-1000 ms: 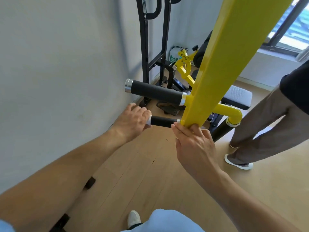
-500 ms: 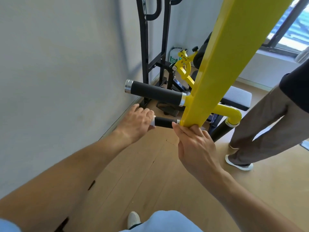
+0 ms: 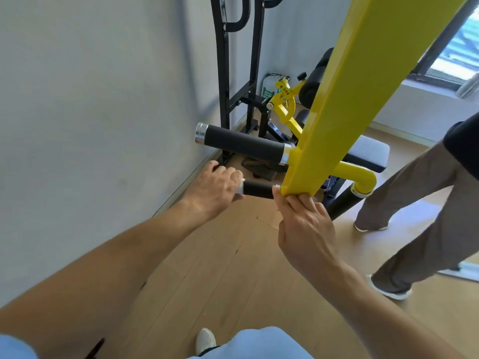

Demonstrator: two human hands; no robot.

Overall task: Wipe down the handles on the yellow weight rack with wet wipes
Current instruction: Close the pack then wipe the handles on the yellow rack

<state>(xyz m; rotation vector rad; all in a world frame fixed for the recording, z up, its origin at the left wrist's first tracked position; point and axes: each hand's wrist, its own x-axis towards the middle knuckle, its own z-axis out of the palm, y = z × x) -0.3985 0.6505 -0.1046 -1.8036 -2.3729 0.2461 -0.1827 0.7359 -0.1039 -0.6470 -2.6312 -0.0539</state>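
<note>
Looking down through the head cam, the only view I've got: the left hand is curled round the outer end of the lower handle, with a sliver of white showing at the fingertips that I'd guess is the wet wipe, though most of it is hidden. So that grip is clamped on the handle, wipe in between as far as I can tell. The right hand grips the bottom end of the yellow beam, fingers wrapped over its edge, steadying it.

The upper handle sticks out just above, nothing touching it, so I'd say it may not be done yet.

What could go wrong, imo: the wipe is bunched small, so a pass could miss the underside of the foam. The wall is near the handle's end, so knuckles could scrape it. And another person stands close on the right; if the beam swings, it could catch them.
</note>
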